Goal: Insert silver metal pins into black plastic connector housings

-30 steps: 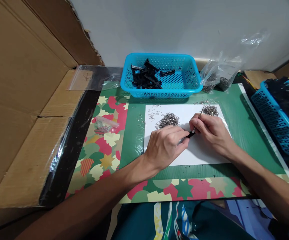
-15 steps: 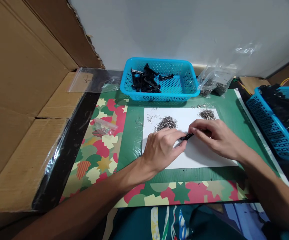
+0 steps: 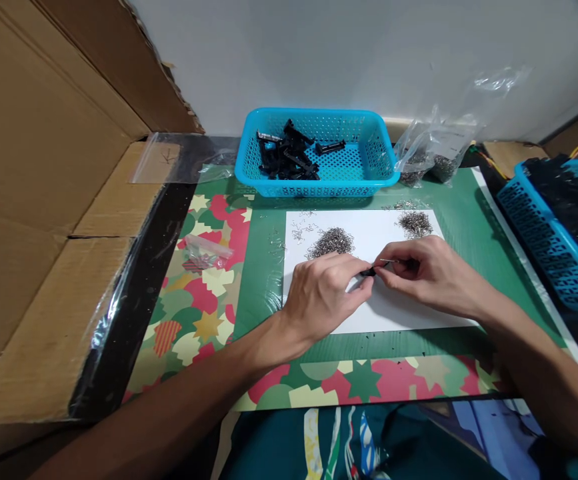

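My left hand (image 3: pixel 325 292) pinches a small black plastic part (image 3: pixel 369 272) between thumb and fingers, over a white sheet (image 3: pixel 409 319). Touching the part's right end, my right hand (image 3: pixel 421 275) has thumb and index finger closed around a thin metal piece (image 3: pixel 387 261), whose details are too small to tell. A heap of small metal pieces (image 3: pixel 335 242) lies on the sheet just beyond my left hand. Beyond my right hand is a smaller metal heap (image 3: pixel 415 224).
A blue basket (image 3: pixel 317 190) with several black parts stands at the back. Clear bags of metal pieces (image 3: pixel 431 157) are beside it. Another blue basket (image 3: pixel 559 247) of black parts is at the right, cardboard (image 3: pixel 33 320) at the left, and a small plastic bag (image 3: pixel 209 250) on the patterned mat.
My right hand has moved slightly left, its fingertips now closer to my left fingertips and covering more of the black part. The camera view has shifted slightly.
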`<act>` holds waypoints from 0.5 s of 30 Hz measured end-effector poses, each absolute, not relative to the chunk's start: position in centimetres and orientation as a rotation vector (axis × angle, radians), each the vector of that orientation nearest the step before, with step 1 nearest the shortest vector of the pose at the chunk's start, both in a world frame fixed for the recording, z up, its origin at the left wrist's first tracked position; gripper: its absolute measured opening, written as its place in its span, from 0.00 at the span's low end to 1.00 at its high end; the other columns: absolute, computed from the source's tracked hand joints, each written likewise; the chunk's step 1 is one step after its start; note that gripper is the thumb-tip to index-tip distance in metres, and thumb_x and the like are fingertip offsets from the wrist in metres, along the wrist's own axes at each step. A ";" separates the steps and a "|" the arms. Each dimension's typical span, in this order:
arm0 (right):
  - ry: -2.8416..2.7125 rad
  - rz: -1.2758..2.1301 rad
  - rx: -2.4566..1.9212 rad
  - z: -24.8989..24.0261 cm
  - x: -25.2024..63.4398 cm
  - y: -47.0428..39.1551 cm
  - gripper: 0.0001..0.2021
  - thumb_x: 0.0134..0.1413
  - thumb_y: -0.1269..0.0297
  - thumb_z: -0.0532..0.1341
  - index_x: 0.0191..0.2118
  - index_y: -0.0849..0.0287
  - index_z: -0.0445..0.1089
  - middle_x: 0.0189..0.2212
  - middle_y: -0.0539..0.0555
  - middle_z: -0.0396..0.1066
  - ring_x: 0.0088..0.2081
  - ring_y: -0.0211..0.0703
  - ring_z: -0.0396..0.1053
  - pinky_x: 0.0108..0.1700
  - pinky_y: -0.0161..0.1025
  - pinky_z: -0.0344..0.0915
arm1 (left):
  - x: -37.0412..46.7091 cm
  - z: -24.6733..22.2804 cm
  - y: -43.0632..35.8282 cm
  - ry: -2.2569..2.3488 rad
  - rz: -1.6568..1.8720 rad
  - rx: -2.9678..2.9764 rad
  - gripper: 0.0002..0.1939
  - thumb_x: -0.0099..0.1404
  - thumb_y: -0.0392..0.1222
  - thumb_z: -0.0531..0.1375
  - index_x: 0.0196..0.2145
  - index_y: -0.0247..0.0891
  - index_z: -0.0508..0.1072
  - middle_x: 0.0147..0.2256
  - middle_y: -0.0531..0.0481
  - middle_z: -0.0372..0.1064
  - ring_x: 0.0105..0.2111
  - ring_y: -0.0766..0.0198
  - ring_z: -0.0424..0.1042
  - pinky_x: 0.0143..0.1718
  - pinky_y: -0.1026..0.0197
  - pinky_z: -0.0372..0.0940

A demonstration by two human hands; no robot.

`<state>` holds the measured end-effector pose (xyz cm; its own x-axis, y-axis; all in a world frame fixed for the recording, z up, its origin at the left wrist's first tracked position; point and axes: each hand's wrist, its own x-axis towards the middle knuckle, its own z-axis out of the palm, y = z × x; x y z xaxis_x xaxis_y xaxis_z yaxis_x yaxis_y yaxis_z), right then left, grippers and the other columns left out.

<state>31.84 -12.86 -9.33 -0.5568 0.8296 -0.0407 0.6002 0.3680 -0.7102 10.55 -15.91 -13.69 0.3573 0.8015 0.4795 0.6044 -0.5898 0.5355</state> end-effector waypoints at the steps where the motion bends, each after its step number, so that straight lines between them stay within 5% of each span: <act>1: -2.296 0.990 -1.254 -9.4 31.7 -12.9 0.07 0.60 0.67 0.62 0.32 0.59 0.77 0.20 0.44 0.59 0.23 0.33 0.54 0.26 0.35 0.51 | 10.6 -13.7 -15.9 1.250 1.068 2.354 0.05 0.65 0.34 0.67 0.40 0.38 0.83 0.36 0.51 0.84 0.35 0.59 0.82 0.33 0.60 0.72; 9: -2.171 0.915 -1.257 -10.1 31.0 -13.4 0.12 0.55 0.69 0.63 0.21 0.59 0.66 0.18 0.43 0.52 0.23 0.32 0.49 0.25 0.34 0.48 | 10.7 -13.8 -15.9 1.267 1.070 2.310 0.05 0.64 0.34 0.69 0.39 0.38 0.83 0.35 0.52 0.84 0.33 0.60 0.81 0.31 0.60 0.70; 15: -2.159 0.854 -1.247 -10.6 30.8 -14.0 0.10 0.58 0.69 0.63 0.25 0.60 0.72 0.18 0.43 0.52 0.22 0.32 0.49 0.24 0.34 0.49 | 10.6 -13.6 -15.9 1.307 1.054 2.244 0.05 0.63 0.34 0.69 0.38 0.39 0.84 0.34 0.52 0.84 0.32 0.61 0.81 0.30 0.61 0.68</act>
